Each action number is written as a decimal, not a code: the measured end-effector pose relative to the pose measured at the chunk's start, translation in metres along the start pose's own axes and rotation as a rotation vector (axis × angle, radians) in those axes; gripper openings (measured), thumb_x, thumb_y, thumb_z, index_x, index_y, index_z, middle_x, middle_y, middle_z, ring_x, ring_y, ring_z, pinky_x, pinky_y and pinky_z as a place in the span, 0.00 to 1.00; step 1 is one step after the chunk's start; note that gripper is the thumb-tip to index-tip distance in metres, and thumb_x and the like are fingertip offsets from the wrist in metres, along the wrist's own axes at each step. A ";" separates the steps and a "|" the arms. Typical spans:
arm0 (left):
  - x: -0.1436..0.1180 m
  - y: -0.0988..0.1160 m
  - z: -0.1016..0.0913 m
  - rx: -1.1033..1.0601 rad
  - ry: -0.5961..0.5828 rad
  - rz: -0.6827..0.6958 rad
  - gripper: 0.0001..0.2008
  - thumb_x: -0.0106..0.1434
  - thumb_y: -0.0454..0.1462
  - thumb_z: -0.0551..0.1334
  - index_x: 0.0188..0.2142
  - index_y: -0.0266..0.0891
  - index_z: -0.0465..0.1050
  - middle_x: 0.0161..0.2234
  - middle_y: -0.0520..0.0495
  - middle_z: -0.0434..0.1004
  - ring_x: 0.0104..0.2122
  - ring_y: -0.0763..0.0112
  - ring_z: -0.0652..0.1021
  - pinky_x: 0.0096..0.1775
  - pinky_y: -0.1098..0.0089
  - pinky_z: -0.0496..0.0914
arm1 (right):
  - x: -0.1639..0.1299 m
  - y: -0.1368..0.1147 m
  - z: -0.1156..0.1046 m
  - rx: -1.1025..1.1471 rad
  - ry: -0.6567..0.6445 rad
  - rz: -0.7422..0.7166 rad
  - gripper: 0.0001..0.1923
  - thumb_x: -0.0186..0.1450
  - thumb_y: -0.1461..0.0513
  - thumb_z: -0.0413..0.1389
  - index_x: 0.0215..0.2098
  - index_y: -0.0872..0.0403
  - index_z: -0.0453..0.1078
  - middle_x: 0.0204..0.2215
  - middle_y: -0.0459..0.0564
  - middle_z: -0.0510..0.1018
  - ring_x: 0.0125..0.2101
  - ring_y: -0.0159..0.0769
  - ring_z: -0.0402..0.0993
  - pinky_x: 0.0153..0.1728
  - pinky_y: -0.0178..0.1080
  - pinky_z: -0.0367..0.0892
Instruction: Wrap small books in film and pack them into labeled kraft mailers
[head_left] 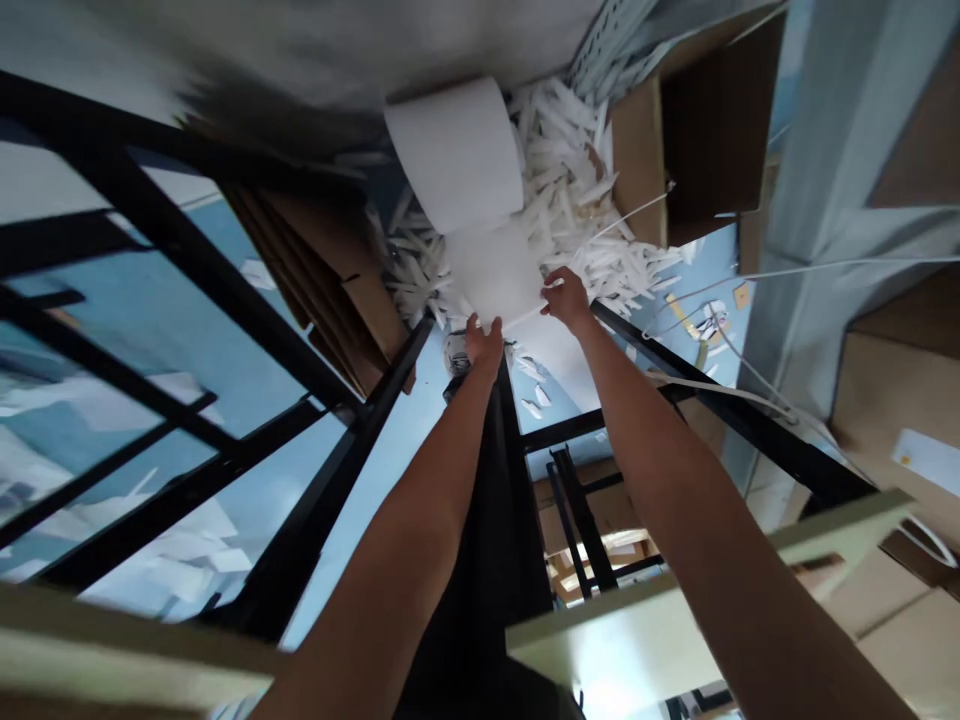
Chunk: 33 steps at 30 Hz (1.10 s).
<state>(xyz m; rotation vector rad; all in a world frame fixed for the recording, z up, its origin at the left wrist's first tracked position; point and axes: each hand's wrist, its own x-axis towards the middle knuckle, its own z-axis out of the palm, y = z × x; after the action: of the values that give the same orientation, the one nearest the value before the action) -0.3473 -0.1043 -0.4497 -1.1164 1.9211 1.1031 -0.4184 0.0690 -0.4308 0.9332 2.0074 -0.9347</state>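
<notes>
A heap of white foam scraps (pixel 570 190) was seen spread over the blue floor (pixel 225 330), flanked by flattened cardboard sheets (pixel 330 270) on one side and an open cardboard box (pixel 697 130) on the other. A black metal frame (pixel 247 440) was crossed by both outstretched arms. A sheet trailing from a large white foam roll (pixel 461 150) was gripped at its lower edge by the left hand (pixel 484 345) and the right hand (pixel 566 298), the fingers of each closed on it.
</notes>
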 end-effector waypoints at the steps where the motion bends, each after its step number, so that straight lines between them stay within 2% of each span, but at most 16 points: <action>1: -0.011 0.008 -0.011 0.024 0.035 0.035 0.29 0.74 0.37 0.69 0.73 0.34 0.74 0.62 0.29 0.86 0.64 0.44 0.84 0.69 0.52 0.72 | -0.013 -0.010 -0.010 -0.034 0.010 -0.024 0.05 0.74 0.65 0.61 0.47 0.49 0.76 0.39 0.44 0.84 0.26 0.29 0.81 0.36 0.35 0.78; 4: -0.050 0.032 -0.042 0.082 0.126 0.207 0.25 0.74 0.32 0.66 0.69 0.39 0.79 0.57 0.36 0.88 0.60 0.49 0.84 0.69 0.54 0.71 | -0.054 -0.038 -0.037 -0.184 0.042 -0.129 0.13 0.77 0.67 0.56 0.48 0.51 0.83 0.44 0.49 0.88 0.34 0.36 0.86 0.47 0.40 0.80; 7: -0.091 0.051 -0.073 0.092 0.121 0.428 0.14 0.75 0.31 0.64 0.53 0.40 0.87 0.52 0.37 0.89 0.60 0.48 0.82 0.70 0.51 0.69 | -0.097 -0.057 -0.059 -0.353 0.103 -0.256 0.18 0.77 0.68 0.54 0.53 0.52 0.86 0.53 0.56 0.90 0.52 0.47 0.87 0.62 0.48 0.77; 10: -0.130 0.066 -0.102 0.107 0.130 0.539 0.11 0.74 0.32 0.65 0.43 0.42 0.88 0.47 0.37 0.90 0.58 0.47 0.81 0.70 0.50 0.70 | -0.140 -0.067 -0.076 -0.429 0.131 -0.356 0.19 0.77 0.68 0.55 0.58 0.55 0.86 0.60 0.61 0.88 0.61 0.53 0.84 0.67 0.51 0.75; 14: -0.183 0.078 -0.139 0.119 0.137 0.616 0.10 0.71 0.30 0.67 0.44 0.41 0.89 0.46 0.38 0.90 0.50 0.51 0.84 0.65 0.51 0.75 | -0.197 -0.070 -0.099 -0.361 0.158 -0.459 0.17 0.74 0.67 0.58 0.56 0.54 0.86 0.57 0.60 0.88 0.54 0.51 0.86 0.63 0.50 0.77; 17: -0.227 0.083 -0.168 0.101 0.070 0.659 0.11 0.71 0.31 0.67 0.47 0.40 0.89 0.46 0.40 0.90 0.40 0.59 0.85 0.56 0.57 0.80 | -0.241 -0.066 -0.121 -0.246 0.202 -0.530 0.16 0.74 0.67 0.56 0.52 0.53 0.86 0.51 0.56 0.88 0.45 0.44 0.86 0.57 0.46 0.79; 19: -0.257 0.086 -0.187 0.088 0.031 0.719 0.11 0.73 0.33 0.66 0.50 0.40 0.89 0.48 0.41 0.90 0.37 0.63 0.85 0.51 0.61 0.81 | -0.271 -0.062 -0.137 -0.180 0.247 -0.570 0.15 0.74 0.66 0.56 0.50 0.53 0.85 0.49 0.55 0.88 0.42 0.43 0.85 0.54 0.45 0.79; 21: -0.286 0.089 -0.204 0.110 0.017 0.814 0.12 0.75 0.35 0.65 0.51 0.40 0.89 0.49 0.40 0.89 0.39 0.62 0.85 0.51 0.62 0.82 | -0.301 -0.058 -0.151 -0.127 0.304 -0.607 0.13 0.74 0.66 0.57 0.49 0.52 0.84 0.48 0.54 0.87 0.42 0.43 0.84 0.54 0.45 0.79; 26: -0.350 0.102 -0.239 0.278 0.027 1.125 0.11 0.77 0.37 0.67 0.52 0.44 0.90 0.49 0.39 0.90 0.52 0.51 0.84 0.59 0.52 0.79 | -0.377 -0.054 -0.185 -0.027 0.446 -0.682 0.10 0.78 0.62 0.58 0.49 0.50 0.83 0.49 0.54 0.87 0.43 0.43 0.84 0.53 0.45 0.80; 30: -0.398 0.112 -0.258 0.322 -0.034 1.281 0.11 0.78 0.39 0.67 0.54 0.45 0.89 0.50 0.40 0.89 0.53 0.52 0.83 0.63 0.51 0.76 | -0.437 -0.052 -0.215 0.019 0.567 -0.728 0.06 0.78 0.57 0.63 0.47 0.47 0.83 0.47 0.52 0.88 0.53 0.49 0.83 0.66 0.54 0.76; 33: -0.431 0.114 -0.268 0.284 -0.062 1.301 0.10 0.78 0.40 0.67 0.51 0.46 0.89 0.49 0.41 0.89 0.53 0.53 0.84 0.64 0.52 0.75 | -0.481 -0.047 -0.233 0.121 0.579 -0.709 0.09 0.77 0.52 0.67 0.48 0.47 0.82 0.48 0.52 0.89 0.56 0.51 0.82 0.70 0.57 0.74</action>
<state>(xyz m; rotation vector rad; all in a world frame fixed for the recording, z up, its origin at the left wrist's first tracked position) -0.2967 -0.1601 0.0653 0.4856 2.6302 1.3240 -0.2980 0.0937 0.0916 0.5802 2.9041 -1.2660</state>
